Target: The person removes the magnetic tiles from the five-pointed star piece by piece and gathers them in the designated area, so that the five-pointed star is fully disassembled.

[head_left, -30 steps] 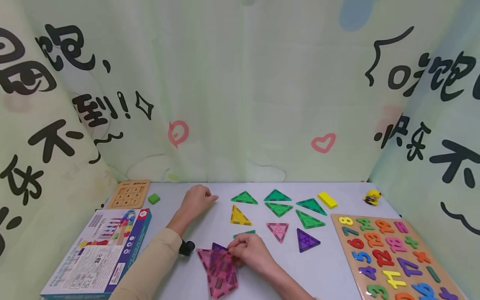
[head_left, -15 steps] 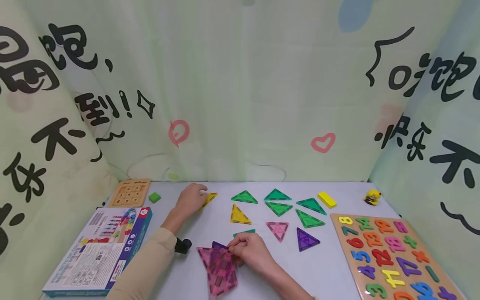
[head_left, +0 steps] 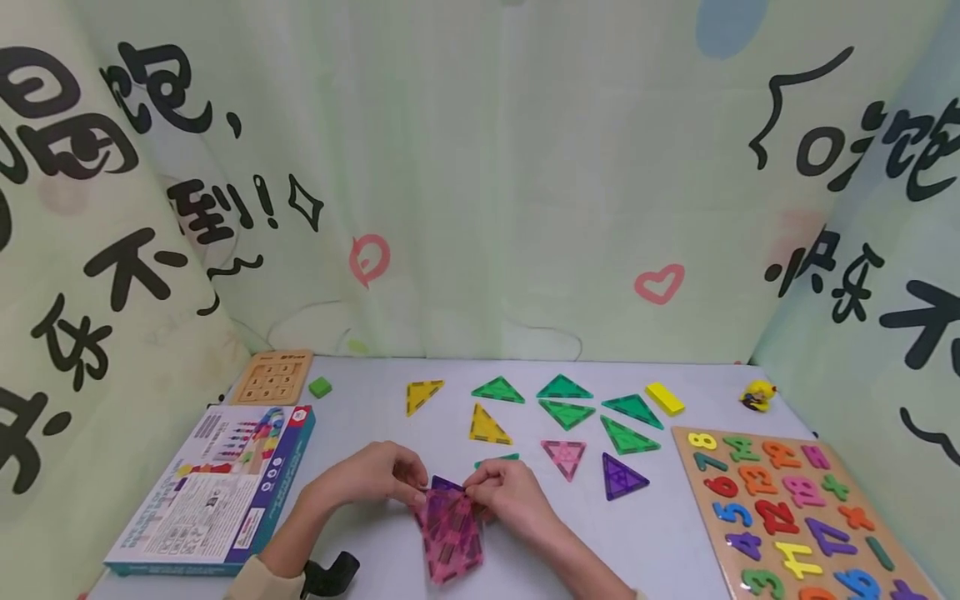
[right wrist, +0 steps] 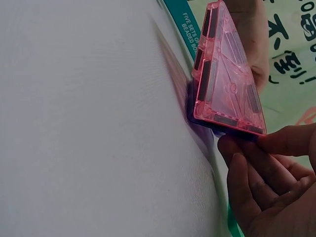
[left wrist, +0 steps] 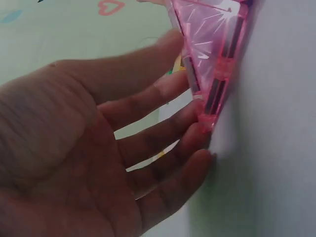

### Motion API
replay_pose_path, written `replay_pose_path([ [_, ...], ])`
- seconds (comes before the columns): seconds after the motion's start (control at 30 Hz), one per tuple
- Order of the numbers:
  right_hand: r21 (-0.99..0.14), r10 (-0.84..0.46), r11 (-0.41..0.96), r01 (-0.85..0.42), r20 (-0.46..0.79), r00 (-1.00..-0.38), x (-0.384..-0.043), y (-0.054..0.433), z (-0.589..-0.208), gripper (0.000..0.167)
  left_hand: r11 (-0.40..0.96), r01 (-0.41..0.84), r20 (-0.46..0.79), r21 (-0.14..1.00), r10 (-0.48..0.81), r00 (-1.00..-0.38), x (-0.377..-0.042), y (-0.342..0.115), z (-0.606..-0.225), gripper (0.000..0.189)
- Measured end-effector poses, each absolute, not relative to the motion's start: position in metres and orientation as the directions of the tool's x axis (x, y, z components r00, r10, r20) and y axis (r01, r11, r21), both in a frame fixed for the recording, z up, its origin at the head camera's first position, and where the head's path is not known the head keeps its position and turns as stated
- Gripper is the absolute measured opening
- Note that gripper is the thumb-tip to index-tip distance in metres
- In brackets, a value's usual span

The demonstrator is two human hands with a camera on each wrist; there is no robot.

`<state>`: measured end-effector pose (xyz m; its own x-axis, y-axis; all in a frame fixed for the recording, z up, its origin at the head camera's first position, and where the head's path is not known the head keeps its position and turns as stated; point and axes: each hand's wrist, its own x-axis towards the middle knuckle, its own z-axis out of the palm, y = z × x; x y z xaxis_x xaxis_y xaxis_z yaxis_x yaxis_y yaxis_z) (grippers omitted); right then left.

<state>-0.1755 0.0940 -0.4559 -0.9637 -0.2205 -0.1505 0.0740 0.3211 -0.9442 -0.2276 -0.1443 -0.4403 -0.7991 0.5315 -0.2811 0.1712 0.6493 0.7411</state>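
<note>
A cluster of translucent pink magnetic tiles [head_left: 450,546], with a purple tile [head_left: 446,483] at its far side, stands at the table's near middle. My left hand [head_left: 378,477] holds the left edge of the cluster; in the left wrist view its thumb and fingertips meet the edge of a pink triangle [left wrist: 210,47]. From the right, my right hand [head_left: 517,500] pinches the opposite corner, where the right wrist view shows a pink triangle [right wrist: 229,79] above a purple edge [right wrist: 232,129]. How the tiles join inside is hard to tell.
Loose tiles lie beyond the hands: yellow triangles [head_left: 489,426], several green ones [head_left: 566,412], a pink one [head_left: 564,457] and a purple one [head_left: 622,477]. A box [head_left: 210,492] stands left, a number board [head_left: 802,508] right. Small blocks [head_left: 664,398] and a toy duck [head_left: 757,395] sit farther back.
My left hand set a yellow triangle down at the back left, then came back to the pink cluster and took its left edge. The right hand keeps its grip.
</note>
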Motion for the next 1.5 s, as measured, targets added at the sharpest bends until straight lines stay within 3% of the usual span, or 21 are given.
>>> replay_pose_path([
  [0.2,-0.947,-0.239,0.310,0.086,-0.165,-0.957,-0.176,0.098,-0.455,0.018,0.596,0.256,-0.194,0.761,0.585,-0.787,-0.225,-0.141,-0.452,0.009],
  [0.57,-0.958,-0.349,0.272,0.089,-0.184,-0.919,-0.174,0.100,-0.459,0.024,0.588,0.268,-0.176,0.763,0.588,-0.790,-0.224,-0.140,-0.458,0.008],
  [0.83,-0.960,-0.338,0.258,0.112,-0.199,-0.920,-0.173,0.098,-0.457,0.026,0.574,0.274,-0.141,0.772,0.575,-0.806,-0.224,-0.144,-0.459,0.007],
  [1.37,-0.955,-0.296,0.273,0.114,-0.196,-0.935,-0.171,0.095,-0.455,0.026,0.490,0.212,-0.154,0.846,0.604,-0.782,-0.238,-0.157,-0.471,0.006],
  [1.5,-0.954,-0.276,0.275,0.117,-0.195,-0.941,-0.171,0.094,-0.454,0.026,0.481,0.178,-0.142,0.859,0.556,-0.819,-0.241,-0.162,-0.474,0.010],
])
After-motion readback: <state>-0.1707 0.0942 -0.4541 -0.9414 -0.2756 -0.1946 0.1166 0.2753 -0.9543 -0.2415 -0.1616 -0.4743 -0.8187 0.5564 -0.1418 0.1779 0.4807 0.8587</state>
